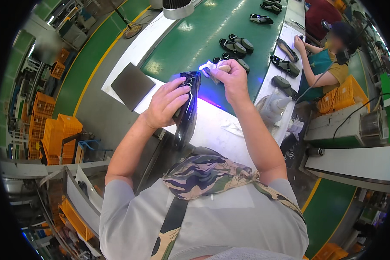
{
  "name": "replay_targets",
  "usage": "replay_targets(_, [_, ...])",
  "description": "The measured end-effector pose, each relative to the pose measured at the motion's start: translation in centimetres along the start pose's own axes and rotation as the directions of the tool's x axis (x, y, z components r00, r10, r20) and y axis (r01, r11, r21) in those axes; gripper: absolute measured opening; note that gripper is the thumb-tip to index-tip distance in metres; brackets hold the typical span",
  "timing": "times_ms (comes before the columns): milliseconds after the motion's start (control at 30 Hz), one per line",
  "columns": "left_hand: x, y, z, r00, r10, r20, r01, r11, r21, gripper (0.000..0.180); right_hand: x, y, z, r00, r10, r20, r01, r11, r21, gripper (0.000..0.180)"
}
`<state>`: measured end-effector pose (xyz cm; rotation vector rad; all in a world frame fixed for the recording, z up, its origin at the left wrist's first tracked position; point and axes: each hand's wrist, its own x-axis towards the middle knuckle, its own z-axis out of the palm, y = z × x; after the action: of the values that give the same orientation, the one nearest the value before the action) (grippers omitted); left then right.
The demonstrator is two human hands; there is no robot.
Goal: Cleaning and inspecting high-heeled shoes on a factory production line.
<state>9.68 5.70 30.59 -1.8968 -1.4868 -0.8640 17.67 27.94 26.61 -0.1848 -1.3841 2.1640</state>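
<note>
A glossy black shoe (189, 113) is held upright in my left hand (165, 104), whose fingers wrap over its side above the white table edge (212, 130). My right hand (235, 82) pinches a crumpled white cloth (210, 68) close beside the upper end of the shoe. Bluish-violet light falls on the cloth and that end of the shoe. Whether cloth and shoe touch, I cannot tell. Beyond my right hand, several black strapped shoes (236, 46) lie on the green conveyor belt (184, 47).
A dark square plate (133, 86) lies left on the table. To the right are a white bottle (276, 106) and more black shoes (285, 66) along the ledge. A co-worker (333, 65) sits there. A lamp (177, 8) hangs at the top; orange crates (60, 134) stand left.
</note>
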Motion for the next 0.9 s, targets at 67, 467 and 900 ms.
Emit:
replay_targets(67, [-0.3,0.0,-0.1,1.0,0.001,0.005,-0.001,1.0,0.004,0.051,0.2,0.1,0.2,0.998,0.027,0.055,-0.026,0.999,-0.018,0.019])
replay_targets(467, [-10.7,10.3,-17.3,0.825,-0.529,-0.2,0.564,0.794,0.227,0.061,-8.4,4.0,8.1,0.793,0.35,0.498,-0.505,0.835,0.219,0.016])
replay_targets(900, [-27.8,40.0,-43.7,-0.683,-0.324,-0.654,0.646,0.15,-0.749,0.033,-11.6,18.1,6.2,0.455,0.718,0.526,-0.785,0.603,-0.145,0.016])
